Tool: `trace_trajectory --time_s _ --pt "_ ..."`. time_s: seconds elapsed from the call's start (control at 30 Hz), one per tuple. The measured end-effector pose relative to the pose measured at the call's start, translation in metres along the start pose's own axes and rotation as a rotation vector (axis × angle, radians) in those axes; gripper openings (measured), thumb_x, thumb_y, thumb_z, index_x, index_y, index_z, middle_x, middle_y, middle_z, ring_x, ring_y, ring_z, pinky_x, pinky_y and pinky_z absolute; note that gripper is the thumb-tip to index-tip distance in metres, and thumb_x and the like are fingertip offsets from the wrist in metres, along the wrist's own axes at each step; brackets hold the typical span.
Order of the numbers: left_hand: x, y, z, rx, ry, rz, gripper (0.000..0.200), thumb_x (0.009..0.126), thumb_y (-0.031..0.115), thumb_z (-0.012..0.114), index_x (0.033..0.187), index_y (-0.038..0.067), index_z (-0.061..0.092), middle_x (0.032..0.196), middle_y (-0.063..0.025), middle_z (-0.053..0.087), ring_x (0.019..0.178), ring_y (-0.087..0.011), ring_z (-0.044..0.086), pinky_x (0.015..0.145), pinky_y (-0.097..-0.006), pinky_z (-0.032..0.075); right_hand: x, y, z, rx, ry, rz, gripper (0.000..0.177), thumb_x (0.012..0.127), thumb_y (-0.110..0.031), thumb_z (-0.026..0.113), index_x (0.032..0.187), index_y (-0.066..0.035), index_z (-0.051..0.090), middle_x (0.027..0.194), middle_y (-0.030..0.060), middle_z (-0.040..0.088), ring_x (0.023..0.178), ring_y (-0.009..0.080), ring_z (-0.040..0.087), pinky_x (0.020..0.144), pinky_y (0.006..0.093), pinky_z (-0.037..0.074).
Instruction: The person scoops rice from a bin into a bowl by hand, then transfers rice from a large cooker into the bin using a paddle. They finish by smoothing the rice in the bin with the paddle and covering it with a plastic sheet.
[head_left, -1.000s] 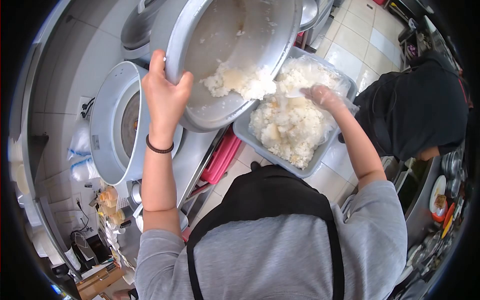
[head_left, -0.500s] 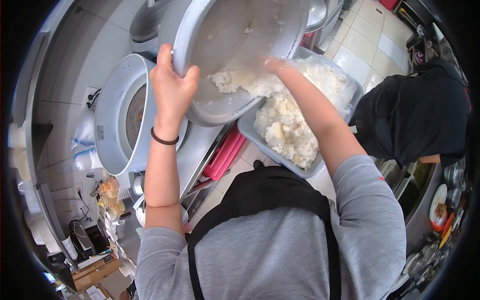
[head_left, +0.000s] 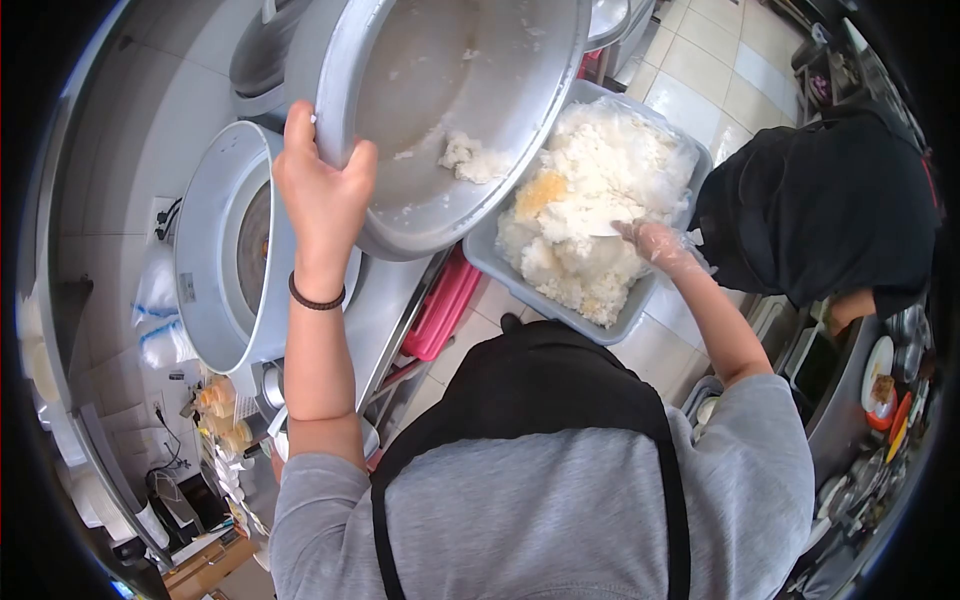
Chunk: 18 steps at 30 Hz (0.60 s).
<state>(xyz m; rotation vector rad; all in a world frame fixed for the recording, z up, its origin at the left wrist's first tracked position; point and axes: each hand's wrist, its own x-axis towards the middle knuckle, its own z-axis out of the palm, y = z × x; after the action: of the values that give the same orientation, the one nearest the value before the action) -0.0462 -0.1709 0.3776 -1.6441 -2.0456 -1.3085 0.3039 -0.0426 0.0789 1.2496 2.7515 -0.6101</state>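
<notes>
A large metal pot [head_left: 430, 80] is tilted on its side at top centre, a clump of white rice [head_left: 472, 158] left inside it. My left hand [head_left: 322, 190] is closed on the pot's rim at its left. Below and right of the pot's mouth, a grey-blue tub [head_left: 520, 290] holds a heap of rice [head_left: 600, 215] with one yellowish patch. Over the right part of the heap is my right hand [head_left: 660, 243], in a clear plastic glove, gripping a flat, pale tool [head_left: 604, 230] that touches the rice.
A round metal vessel [head_left: 215, 250] stands on the counter at the left. A pink-red tray [head_left: 440, 305] lies under the counter edge. A person in black [head_left: 815, 215] is close on the right, beside a counter with plates and utensils.
My right hand has moved from the pot's mouth down and right over the tub. Rice has gone from the pot into the tub. The pot has shifted slightly left.
</notes>
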Motion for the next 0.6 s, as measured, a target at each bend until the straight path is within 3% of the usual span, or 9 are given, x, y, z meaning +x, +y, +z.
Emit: trace_trajectory --time_s 0.03,0.1,0.17,0.3,0.4,0.53,0.57,0.6 --pt "0.000 0.000 0.000 -0.005 -0.006 -0.015 0.023 0.063 0.002 0.057 0.079 0.001 0.041 0.056 -0.0109 0.039 0.047 -0.0159 0.037 0.047 -0.0232 0.035 -0.005 0.004 0.001 -0.017 0.028 -0.124 0.027 0.089 -0.030 0.047 0.111 -0.021 0.060 0.081 0.0185 0.060 0.070 0.0334 0.059 0.063 0.0424 0.046" --pt "0.001 -0.003 0.001 0.011 -0.016 0.015 0.023 0.063 0.002 0.057 0.080 0.001 0.042 0.056 -0.0108 0.040 0.047 -0.0161 0.038 0.048 -0.0231 0.035 0.014 -0.005 -0.029 -0.068 -0.095 -0.009 0.028 0.088 -0.025 0.050 0.114 -0.021 0.058 0.085 0.0184 0.060 0.074 0.0329 0.060 0.065 0.0406 0.047" --pt "0.003 -0.003 0.000 0.032 -0.020 0.050 0.023 0.063 0.002 0.057 0.081 0.001 0.042 0.056 -0.0106 0.041 0.047 -0.0163 0.039 0.049 -0.0229 0.036 0.045 -0.021 -0.063 -0.087 0.020 -0.056 0.030 0.089 -0.021 0.047 0.117 -0.020 0.056 0.089 0.0179 0.061 0.080 0.0325 0.060 0.068 0.0394 0.048" --pt "0.004 0.002 0.001 -0.018 -0.048 0.031 0.025 0.063 0.002 0.057 0.083 0.000 0.043 0.058 -0.0119 0.046 0.049 -0.0178 0.043 0.051 -0.0235 0.039 0.119 -0.119 -0.122 0.116 0.251 -0.142 0.033 0.093 -0.027 0.039 0.122 -0.019 0.051 0.105 0.0170 0.059 0.096 0.0303 0.056 0.085 0.0372 0.045" --pt "0.004 0.005 0.001 -0.009 -0.050 0.037 0.026 0.062 0.001 0.057 0.084 0.000 0.044 0.059 -0.0136 0.048 0.049 -0.0197 0.045 0.052 -0.0243 0.041 0.212 -0.128 -0.073 0.159 0.370 -0.300 0.035 0.094 -0.030 0.036 0.124 -0.018 0.049 0.114 0.0152 0.055 0.102 0.0287 0.053 0.091 0.0366 0.043" --pt "0.002 0.002 0.001 0.009 -0.054 0.034 0.026 0.062 0.002 0.057 0.084 -0.001 0.043 0.059 -0.0154 0.047 0.048 -0.0233 0.045 0.051 -0.0251 0.041 0.228 -0.167 -0.081 0.381 -0.236 -0.311 0.045 0.083 -0.033 0.056 0.123 -0.013 0.050 0.127 0.0204 0.046 0.117 0.0205 0.045 0.103 0.0353 0.029" --pt "0.003 0.000 0.001 0.008 -0.056 0.032 0.026 0.062 0.002 0.057 0.084 -0.001 0.043 0.059 -0.0154 0.047 0.048 -0.0233 0.045 0.051 -0.0251 0.041 0.221 -0.162 -0.077 0.382 -0.239 -0.309 0.045 0.083 -0.033 0.056 0.123 -0.013 0.050 0.127 0.0204 0.046 0.117 0.0205 0.045 0.103 0.0353 0.029" --pt "0.003 -0.002 0.001 0.008 -0.045 0.022 0.025 0.062 0.002 0.057 0.083 -0.001 0.043 0.059 -0.0155 0.046 0.048 -0.0236 0.043 0.050 -0.0256 0.040 0.207 -0.150 -0.072 0.120 -0.034 -0.464 0.039 0.089 -0.032 0.044 0.123 -0.015 0.050 0.121 0.0156 0.051 0.107 0.0249 0.051 0.094 0.0362 0.037"
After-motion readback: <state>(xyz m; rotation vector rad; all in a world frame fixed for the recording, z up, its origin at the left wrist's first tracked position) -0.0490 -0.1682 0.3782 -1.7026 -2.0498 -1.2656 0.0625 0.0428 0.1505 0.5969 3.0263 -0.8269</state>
